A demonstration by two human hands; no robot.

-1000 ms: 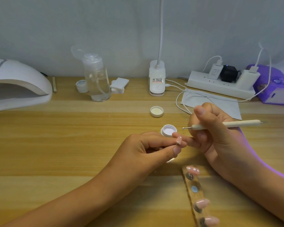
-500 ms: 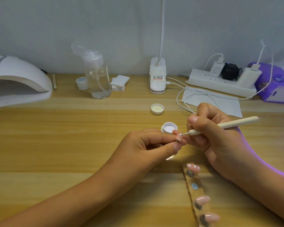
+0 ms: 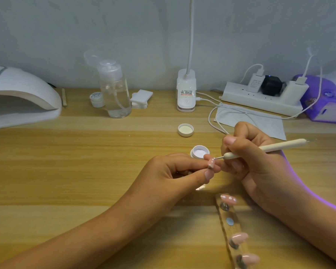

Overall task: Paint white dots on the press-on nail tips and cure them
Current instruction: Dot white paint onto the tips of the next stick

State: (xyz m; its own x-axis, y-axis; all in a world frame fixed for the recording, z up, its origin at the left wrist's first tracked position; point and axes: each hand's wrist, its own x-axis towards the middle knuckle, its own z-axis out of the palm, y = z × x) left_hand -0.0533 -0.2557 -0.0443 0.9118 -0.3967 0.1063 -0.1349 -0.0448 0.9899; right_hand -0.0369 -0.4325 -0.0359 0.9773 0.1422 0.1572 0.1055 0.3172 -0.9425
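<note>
We pinch one pink nail tip (image 3: 269,163) between the thumb and forefinger of our left hand (image 3: 173,171), just on the near side of the open pot of white paint (image 3: 200,151). Our right hand (image 3: 256,160), to the right of the pot, grips the dotting tool (image 3: 264,148) like a pen, fingers curled round its pale shaft. The tool's fine metal end meets the far end of the tip, where small white dots show. We cannot tell whether it is actually touching.

We judge the tip to be very light, a thin, stiff, glossy shell that could slip or spring out under a hard squeeze. So we take it by its sides and lower end with light pressure, our fingers off the painted face, since uncured dots would probably smear.

Nearer to us than the pot and a little to its right lies the wooden holder strip (image 3: 227,214). It carries one dotted tip (image 3: 228,199) and two plain tips (image 3: 240,237), with one bare metal disc (image 3: 229,221) between them. The curing lamp (image 3: 21,94) stands well to the left of the pot and farther back.
</note>
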